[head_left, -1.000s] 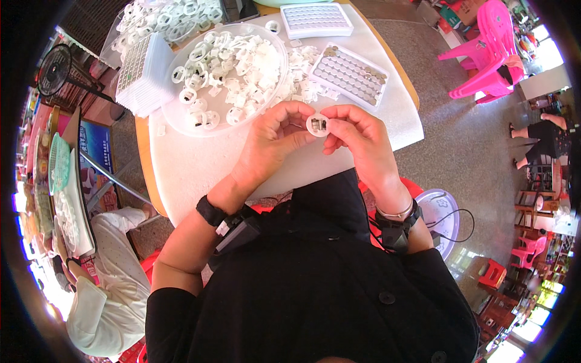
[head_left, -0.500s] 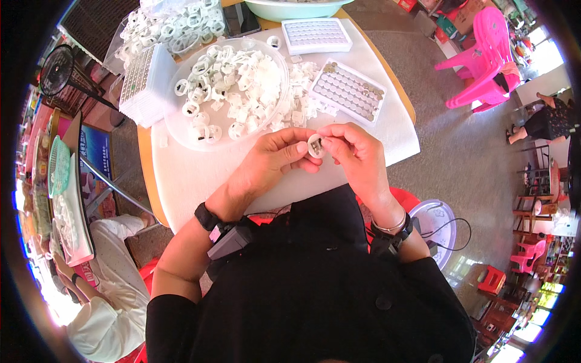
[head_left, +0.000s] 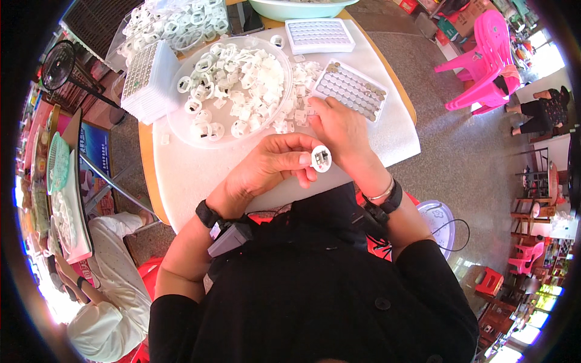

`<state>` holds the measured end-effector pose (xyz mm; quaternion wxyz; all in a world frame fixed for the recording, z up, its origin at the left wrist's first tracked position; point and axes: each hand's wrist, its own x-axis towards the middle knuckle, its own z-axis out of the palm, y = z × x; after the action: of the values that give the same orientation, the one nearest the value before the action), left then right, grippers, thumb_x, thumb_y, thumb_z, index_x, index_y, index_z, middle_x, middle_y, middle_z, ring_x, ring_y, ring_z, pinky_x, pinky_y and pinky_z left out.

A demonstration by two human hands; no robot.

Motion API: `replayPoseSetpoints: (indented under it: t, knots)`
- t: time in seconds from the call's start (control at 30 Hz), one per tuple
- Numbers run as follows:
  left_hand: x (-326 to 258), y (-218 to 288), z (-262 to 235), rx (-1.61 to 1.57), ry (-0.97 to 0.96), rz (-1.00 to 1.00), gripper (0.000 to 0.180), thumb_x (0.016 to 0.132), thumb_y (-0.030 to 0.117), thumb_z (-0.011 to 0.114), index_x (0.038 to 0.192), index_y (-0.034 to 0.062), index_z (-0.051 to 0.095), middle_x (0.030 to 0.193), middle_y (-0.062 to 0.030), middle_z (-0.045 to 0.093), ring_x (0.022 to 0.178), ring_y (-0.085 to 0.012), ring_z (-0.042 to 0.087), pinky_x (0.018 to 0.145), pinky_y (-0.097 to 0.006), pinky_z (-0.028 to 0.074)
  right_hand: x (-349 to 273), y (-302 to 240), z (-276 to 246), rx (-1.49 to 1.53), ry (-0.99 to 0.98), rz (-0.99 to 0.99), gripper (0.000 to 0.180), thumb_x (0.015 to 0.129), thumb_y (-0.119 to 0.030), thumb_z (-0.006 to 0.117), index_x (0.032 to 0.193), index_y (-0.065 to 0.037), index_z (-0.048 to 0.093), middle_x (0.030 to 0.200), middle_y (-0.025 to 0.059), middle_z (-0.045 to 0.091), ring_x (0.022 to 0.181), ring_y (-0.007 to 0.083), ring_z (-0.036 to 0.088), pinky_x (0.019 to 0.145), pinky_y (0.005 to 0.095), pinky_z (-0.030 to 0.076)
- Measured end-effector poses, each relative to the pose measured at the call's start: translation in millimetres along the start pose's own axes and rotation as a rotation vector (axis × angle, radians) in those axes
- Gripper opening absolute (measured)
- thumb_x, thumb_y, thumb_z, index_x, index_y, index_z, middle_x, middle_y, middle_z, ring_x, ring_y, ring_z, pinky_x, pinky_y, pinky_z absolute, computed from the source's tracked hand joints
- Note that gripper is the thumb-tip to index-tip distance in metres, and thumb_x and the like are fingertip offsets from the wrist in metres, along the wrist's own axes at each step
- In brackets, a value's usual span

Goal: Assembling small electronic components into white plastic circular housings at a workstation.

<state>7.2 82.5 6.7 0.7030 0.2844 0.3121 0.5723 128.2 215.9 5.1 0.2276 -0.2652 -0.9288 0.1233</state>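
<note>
My left hand [head_left: 272,162] is closed, pinching a round white plastic part [head_left: 321,158] by its edge between thumb and fingers. Small dark metal bits show in the part's middle. My right hand [head_left: 342,130] is just beyond it, over the edge of the loose small white plastic pieces [head_left: 301,103]. Its thumb and forefinger are apart, with nothing visible between them; the other fingers are hidden. Left of these pieces, a clear round tray [head_left: 175,130] holds many similar white parts. A white compartment tray [head_left: 376,115] with some small metal pieces lies beyond my right hand.
A stack of white trays [head_left: 148,78] stands at the table's left. Farther back are a bag of white parts [head_left: 175,27], another compartment tray [head_left: 319,35] and a pale green basin [head_left: 302,8]. A person in white [head_left: 112,302] sits at left. Pink chairs [head_left: 487,57] stand right.
My right hand has let go of the round part and moved away to the loose pieces. My left hand keeps the part, now slightly lower and turned more face-up.
</note>
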Motion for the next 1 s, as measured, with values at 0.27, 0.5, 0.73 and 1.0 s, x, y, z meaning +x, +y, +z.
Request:
replayPoseSetpoints:
  t: [0.27,0.5,0.73,1.0]
  knots:
    - [-1,0,4,0.145,0.005,-0.135,0.028,0.086,0.012,0.066,0.109,-0.002,0.061,0.093,-0.0065,0.065,0.08,-0.013,0.062,0.071,-0.026,0.052,-23,15,-5,0.212,0.129,0.02,0.007,0.082,-0.008,0.06,0.089,-0.007,0.063,0.08,0.0101,0.061,0.066,0.0293,0.061,0.057,0.0368,0.048]
    - [1,-2,7,0.138,0.028,-0.102,0.029,0.084,0.011,0.067,0.108,-0.0034,0.06,0.095,-0.0079,0.064,0.082,-0.0153,0.062,0.072,-0.027,0.053,-31,14,-20,0.792,-0.026,0.454,0.008,0.084,-0.01,0.065,0.088,-0.004,0.066,0.076,0.0074,0.062,0.061,0.0155,0.058,0.054,0.0271,0.045]
    - [1,-1,9,0.135,0.074,-0.084,0.024,0.086,0.01,0.065,0.106,-0.0025,0.061,0.095,-0.0074,0.065,0.083,-0.0148,0.062,0.075,-0.028,0.053,-42,15,-19,0.588,0.174,0.218,0.012,0.082,-0.002,0.064,0.095,-0.001,0.064,0.081,0.0057,0.064,0.062,0.0122,0.056,0.056,0.0258,0.045]
    - [1,-4,2,0.095,0.104,-0.005,0.027,0.087,0.013,0.064,0.109,-0.0024,0.059,0.095,-0.008,0.065,0.081,-0.0149,0.062,0.075,-0.029,0.051,-59,24,-33,0.341,0.076,0.048,0.016,0.08,-0.001,0.064,0.095,-0.004,0.066,0.085,0.0088,0.062,0.078,0.0233,0.06,0.068,0.032,0.047]
